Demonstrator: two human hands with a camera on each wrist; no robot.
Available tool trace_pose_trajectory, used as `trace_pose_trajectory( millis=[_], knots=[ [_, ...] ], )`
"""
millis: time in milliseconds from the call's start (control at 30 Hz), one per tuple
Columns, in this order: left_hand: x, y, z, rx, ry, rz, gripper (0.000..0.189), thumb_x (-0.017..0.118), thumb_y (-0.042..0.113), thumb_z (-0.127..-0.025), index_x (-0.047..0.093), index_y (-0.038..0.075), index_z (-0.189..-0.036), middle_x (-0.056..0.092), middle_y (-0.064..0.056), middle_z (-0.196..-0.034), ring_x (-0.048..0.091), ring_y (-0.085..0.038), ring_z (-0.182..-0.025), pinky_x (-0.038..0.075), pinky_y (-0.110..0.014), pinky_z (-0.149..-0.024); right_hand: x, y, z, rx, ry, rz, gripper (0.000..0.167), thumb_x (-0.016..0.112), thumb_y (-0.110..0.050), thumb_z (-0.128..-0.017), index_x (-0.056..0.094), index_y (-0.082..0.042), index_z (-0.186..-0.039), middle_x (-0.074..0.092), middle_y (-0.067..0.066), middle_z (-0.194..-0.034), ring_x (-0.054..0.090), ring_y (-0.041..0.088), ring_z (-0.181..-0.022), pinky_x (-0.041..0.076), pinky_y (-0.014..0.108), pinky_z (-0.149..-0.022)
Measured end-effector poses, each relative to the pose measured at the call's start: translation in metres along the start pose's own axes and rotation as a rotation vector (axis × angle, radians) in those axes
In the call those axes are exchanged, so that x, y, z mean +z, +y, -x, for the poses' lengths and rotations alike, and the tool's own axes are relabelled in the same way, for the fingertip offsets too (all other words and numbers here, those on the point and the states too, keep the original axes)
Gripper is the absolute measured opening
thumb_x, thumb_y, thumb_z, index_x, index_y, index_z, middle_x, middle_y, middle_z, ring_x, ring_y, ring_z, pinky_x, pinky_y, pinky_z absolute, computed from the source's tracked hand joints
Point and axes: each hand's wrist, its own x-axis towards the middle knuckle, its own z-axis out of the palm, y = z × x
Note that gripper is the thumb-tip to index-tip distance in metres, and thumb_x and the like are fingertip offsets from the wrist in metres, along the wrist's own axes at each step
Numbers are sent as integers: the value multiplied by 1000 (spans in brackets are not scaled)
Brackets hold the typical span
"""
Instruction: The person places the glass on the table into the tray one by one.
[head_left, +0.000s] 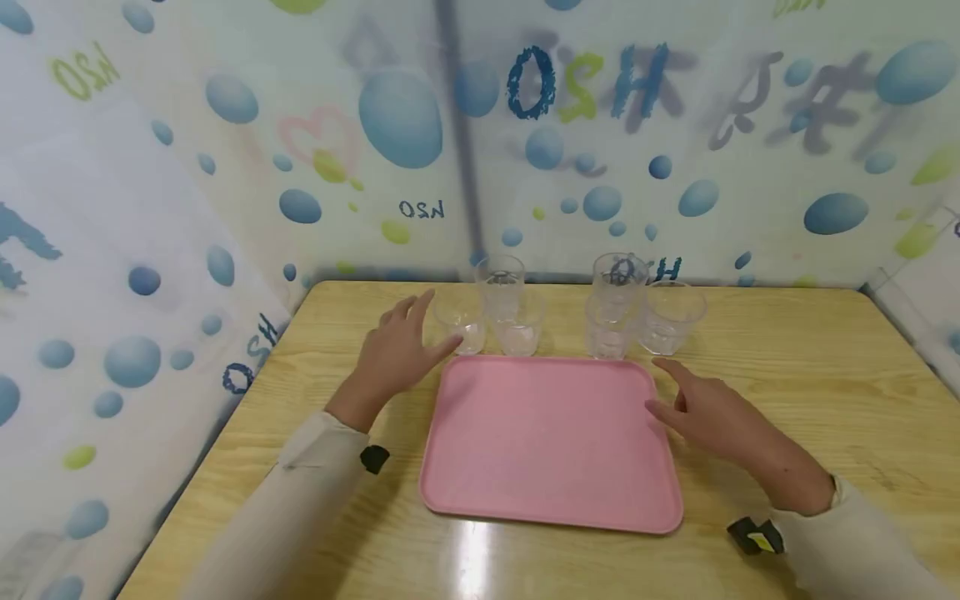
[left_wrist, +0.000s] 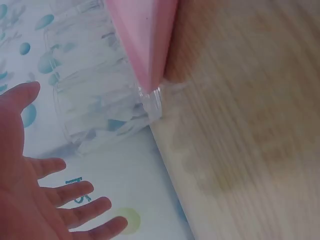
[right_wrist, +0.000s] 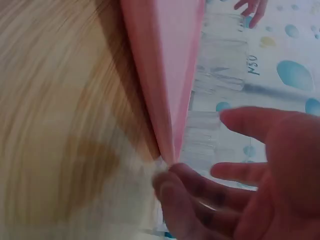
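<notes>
A pink tray [head_left: 551,442] lies flat on the wooden table, with clear cups standing behind its far edge. At the left, my left hand [head_left: 397,346] is held beside the nearest clear cup [head_left: 459,321], thumb and fingers spread and nothing in its grasp. In the left wrist view its fingers [left_wrist: 80,195] are extended, apart from the clear cup [left_wrist: 100,110]. My right hand [head_left: 708,408] hovers by the tray's right edge, fingers loosely bent and holding nothing. Its index finger points toward the right-hand cup [head_left: 671,317]. In the right wrist view the fingers overlap the tray's corner.
Two more cups stand in the left group, a back cup [head_left: 500,279] and a front cup [head_left: 519,325]. The right group also has a back cup [head_left: 618,271] and a front cup [head_left: 609,325]. A bubble-patterned wall covering [head_left: 405,117] rises directly behind the table [head_left: 810,358].
</notes>
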Motion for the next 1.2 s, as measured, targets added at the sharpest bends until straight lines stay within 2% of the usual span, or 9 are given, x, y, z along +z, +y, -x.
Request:
trace_pose_trajectory(
  millis=[100, 233, 400, 533, 633, 867, 1067, 1200],
  knots=[
    [3, 8, -11, 12, 6, 45, 93, 50, 74, -89, 19, 24, -160, 33, -16, -159, 37, -43, -141, 40, -65, -103, 7, 5, -2, 17, -97, -94, 80, 61, -35, -99, 16, -3, -158, 54, 3, -65, 50, 16, -49, 42, 32, -47],
    [4, 15, -22, 5, -29, 54, 96, 51, 76, -87, 17, 25, -161, 31, -16, -160, 40, -41, -140, 43, -63, -102, 12, 14, -3, 13, -139, -187, 84, 64, -28, -98, 13, -1, -159, 54, 4, -62, 52, 18, -46, 45, 34, -45],
    [1, 21, -32, 0, -98, 59, 96, 53, 73, -88, 16, 23, -161, 28, -18, -161, 46, -43, -137, 43, -61, -103, 16, 24, -5, -10, -186, -337, 87, 68, -24, -96, 12, 0, -159, 58, 7, -65, 57, 19, -45, 51, 37, -44],
    [0, 24, -40, 0, -171, 98, 97, 57, 67, -89, 13, 20, -162, 24, -19, -163, 48, -41, -136, 41, -59, -107, 17, 32, -9, -54, -250, -471, 91, 67, -22, -96, 4, -3, -160, 61, 8, -63, 59, 20, -43, 52, 41, -43],
    [0, 25, -45, 0, -200, 112, 97, 59, 63, -90, 12, 19, -162, 23, -20, -163, 48, -41, -136, 41, -58, -108, 18, 40, -11, -80, -292, -552, 93, 67, -21, -97, 0, -7, -160, 63, 10, -62, 62, 19, -44, 54, 42, -44],
    [4, 25, -52, 9, -174, 128, 94, 63, 61, -88, 21, 18, -160, 32, -20, -160, 47, -38, -137, 41, -58, -108, 20, 54, -15, -83, -340, -670, 97, 68, -18, -96, -4, -9, -160, 67, 14, -67, 67, 21, -50, 57, 46, -52],
    [5, 26, -48, -14, -134, 131, 92, 64, 63, -86, 27, 21, -158, 42, -15, -154, 54, -35, -130, 45, -57, -101, 19, 57, -18, -83, -343, -703, 97, 68, -17, -95, -4, -8, -160, 68, 13, -69, 67, 19, -51, 58, 45, -53],
    [5, 19, -45, -21, -100, 135, 91, 64, 65, -85, 29, 23, -157, 45, -14, -151, 58, -34, -125, 47, -56, -98, 20, 54, -21, -79, -345, -706, 96, 68, -17, -96, -2, -8, -160, 68, 13, -70, 67, 18, -51, 58, 44, -53]
  ],
)
